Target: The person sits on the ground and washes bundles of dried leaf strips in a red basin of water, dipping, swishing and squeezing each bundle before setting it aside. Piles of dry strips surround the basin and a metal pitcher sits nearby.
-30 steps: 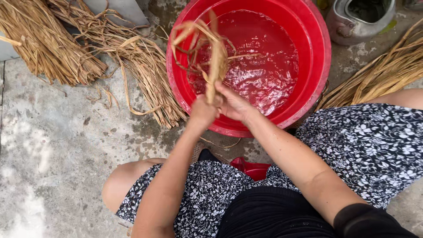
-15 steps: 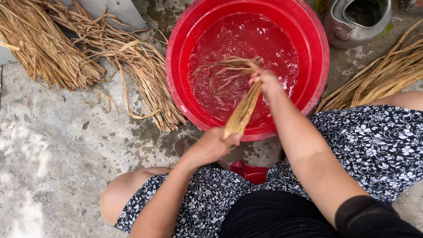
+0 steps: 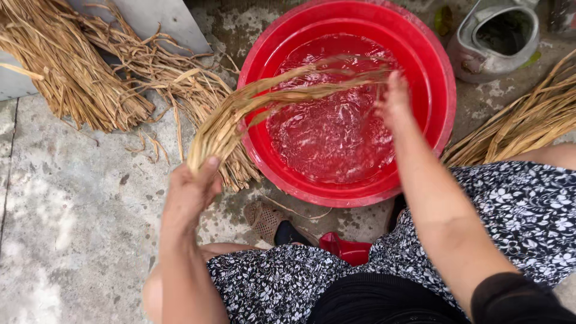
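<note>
Now we are holding a bunch of long dry stems (image 3: 282,99) with both hands. Our left hand (image 3: 192,189) is gripping one end tight, out over the concrete floor (image 3: 66,228). Our right hand (image 3: 394,102) is closing around the other end, over the red tub (image 3: 441,84) of water. More dry stems (image 3: 78,72) are lying beside the tub, near a metal can (image 3: 492,42)

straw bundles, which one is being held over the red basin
The bundle stretched between the left hand and right hand; the other piles lie on the concrete beside the basin.
</note>
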Tool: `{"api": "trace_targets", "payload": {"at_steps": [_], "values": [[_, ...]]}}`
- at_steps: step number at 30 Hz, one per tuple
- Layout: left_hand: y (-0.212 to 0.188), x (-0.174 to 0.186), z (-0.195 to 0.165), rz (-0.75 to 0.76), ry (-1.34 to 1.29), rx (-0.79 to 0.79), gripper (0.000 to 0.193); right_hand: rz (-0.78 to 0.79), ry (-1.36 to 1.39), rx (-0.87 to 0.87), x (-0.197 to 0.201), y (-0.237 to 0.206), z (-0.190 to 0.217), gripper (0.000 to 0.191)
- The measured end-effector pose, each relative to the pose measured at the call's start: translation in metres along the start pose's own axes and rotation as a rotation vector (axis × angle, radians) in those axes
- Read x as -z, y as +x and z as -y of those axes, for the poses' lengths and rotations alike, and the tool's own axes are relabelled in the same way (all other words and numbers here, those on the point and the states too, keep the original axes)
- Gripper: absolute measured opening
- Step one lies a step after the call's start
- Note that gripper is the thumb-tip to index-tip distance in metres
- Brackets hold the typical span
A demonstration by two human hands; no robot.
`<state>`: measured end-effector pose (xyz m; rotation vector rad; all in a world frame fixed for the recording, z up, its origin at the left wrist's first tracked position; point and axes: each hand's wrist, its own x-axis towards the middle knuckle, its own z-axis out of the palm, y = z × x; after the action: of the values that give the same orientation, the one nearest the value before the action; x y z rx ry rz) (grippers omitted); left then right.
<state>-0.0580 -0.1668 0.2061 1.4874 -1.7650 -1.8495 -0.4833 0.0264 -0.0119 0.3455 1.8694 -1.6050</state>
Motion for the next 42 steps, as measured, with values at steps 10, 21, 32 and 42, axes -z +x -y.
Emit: {"api": "trace_targets", "payload": {"at_steps": [10, 21, 32, 42], "values": [[0.001, -0.137, 0.07, 0.221, 0.281, 0.084, 0.026, 0.451, 0.268, -0.451, -0.032, -0.168, -0.087, 0.071], [-0.106, -0.201, 0.049, 0.472, 0.701, 0.059, 0.052, 0.542, 0.133, -0.342, -0.017, -0.218, -0.043, 0.017], [-0.188, -0.068, -0.052, 0.455, 0.344, 0.07, 0.042, -0.075, 0.576, -0.418, 0.118, -0.11, -0.018, 0.03], [-0.12, -0.077, -0.002, 0.087, 0.161, 0.203, 0.039, 0.102, 0.013, -0.15, 0.077, -0.186, -0.012, 0.116]]}}
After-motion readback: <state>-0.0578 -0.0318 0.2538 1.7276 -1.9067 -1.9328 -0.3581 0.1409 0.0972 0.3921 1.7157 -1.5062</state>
